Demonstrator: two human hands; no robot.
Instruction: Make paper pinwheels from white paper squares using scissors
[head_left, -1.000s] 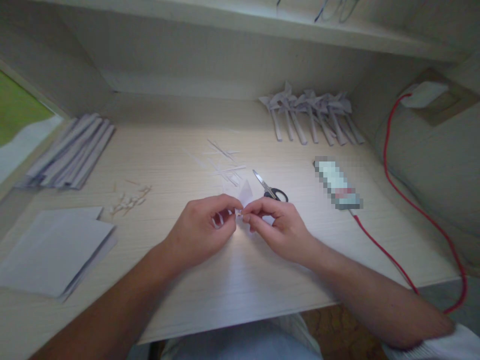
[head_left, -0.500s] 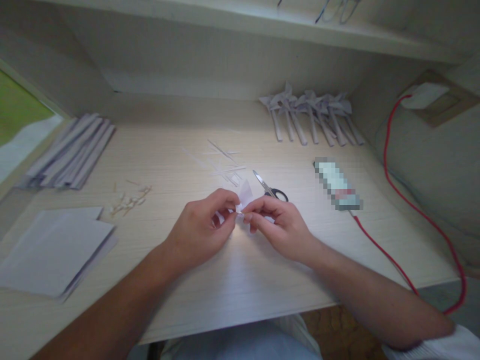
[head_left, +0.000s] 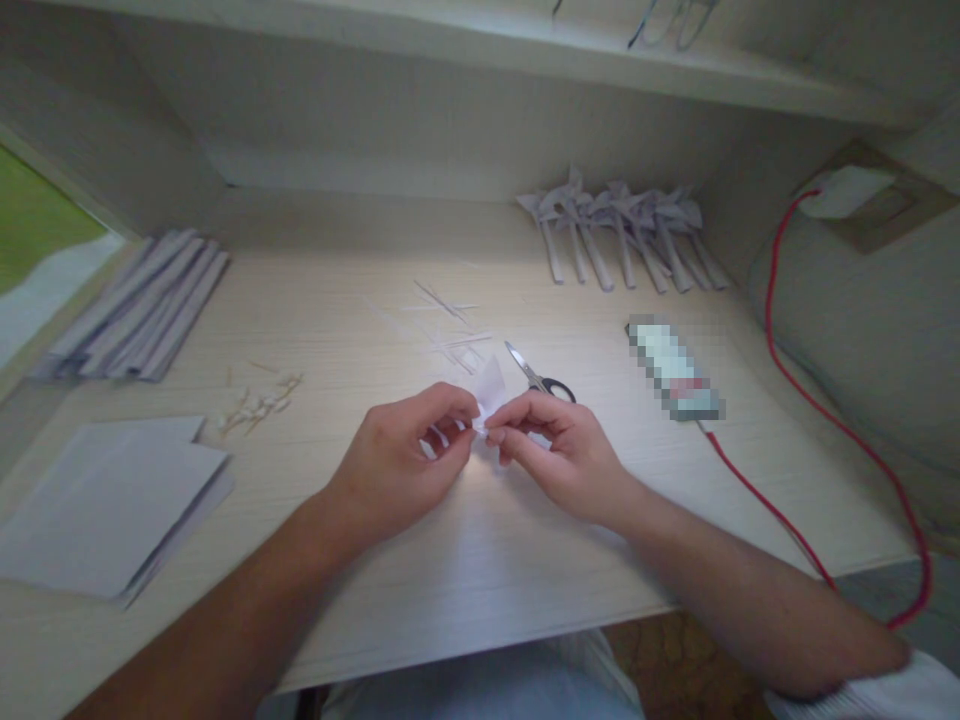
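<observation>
Between my two hands is a small folded piece of white paper [head_left: 491,384], one pointed flap sticking up and the rest mostly covered by fingers. My left hand [head_left: 409,440] pinches its left side between thumb and forefinger. From the other side, my right hand [head_left: 559,450] grips it with thumb and forefinger, the fingertips of both hands almost meeting. Just behind the right hand lie scissors [head_left: 541,377] with black handles, blades pointing away. Thin white paper strips [head_left: 454,340] are scattered beyond the paper.
Rolled paper sticks [head_left: 142,305] lie at the left, above square paper sheets [head_left: 112,505] and small whitish bits with thin sticks [head_left: 262,402]. Several paper pinwheels [head_left: 622,225] rest at the back right. A phone [head_left: 671,365] with a red cable [head_left: 765,510] lies right. A shelf [head_left: 450,50] overhangs.
Both hands stay nearly in place on the paper. My left hand's fingers have shifted slightly, with a little more space showing beneath them.
</observation>
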